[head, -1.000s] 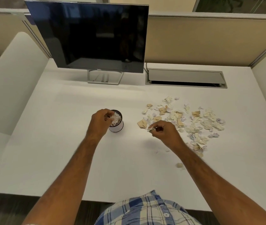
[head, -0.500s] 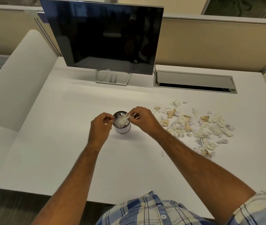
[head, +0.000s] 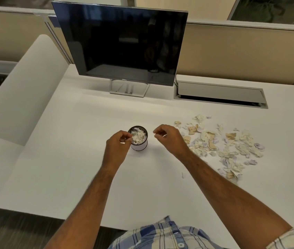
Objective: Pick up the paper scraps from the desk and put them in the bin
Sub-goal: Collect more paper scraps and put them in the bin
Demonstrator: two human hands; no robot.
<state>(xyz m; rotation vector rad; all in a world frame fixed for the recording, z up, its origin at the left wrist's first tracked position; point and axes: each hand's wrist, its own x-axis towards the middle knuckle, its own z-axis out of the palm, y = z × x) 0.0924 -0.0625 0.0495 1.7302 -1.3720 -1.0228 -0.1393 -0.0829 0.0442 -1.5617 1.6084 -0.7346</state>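
— On the white desk (head: 74, 159), near its middle, what stands between the two hands?

— One small round bin (head: 139, 139), dark mesh at the rim and pale lower down, upright and heaped to the top with white paper bits. It sits nearer the left hand than the right.

— How is the left hand (head: 118, 147) set?

— At the bin's left rim, touching it, fingers curled inward with the tips drawn together over the edge. Some white shows at the fingertips, but whether that is a bit pinched there or only the heap behind them, I cannot tell.

— And the right hand (head: 170, 139)?

— Just right of the bin and apart from it, raised a little above the desk. The fingers are loosely curled, thumb and forefinger close but with a gap. A tiny pale speck may sit at the fingertips; too small to say that anything is held.

— Where are the paper scraps (head: 223, 142)?

— Spread out on the right part of the desk, beyond the right hand and wrist: white, tan and pale lilac pieces, crumpled, many touching or overlapping. The nearest ones lie just beside the back of the right hand. One thin sliver (head: 182, 175) lies alone nearer the person, by the right forearm.

— What is farther back?

— One dark monitor (head: 121, 44) on a silver stand at the far edge, and to its right a grey cable hatch (head: 219, 94) let into the desk, its flap partly raised.
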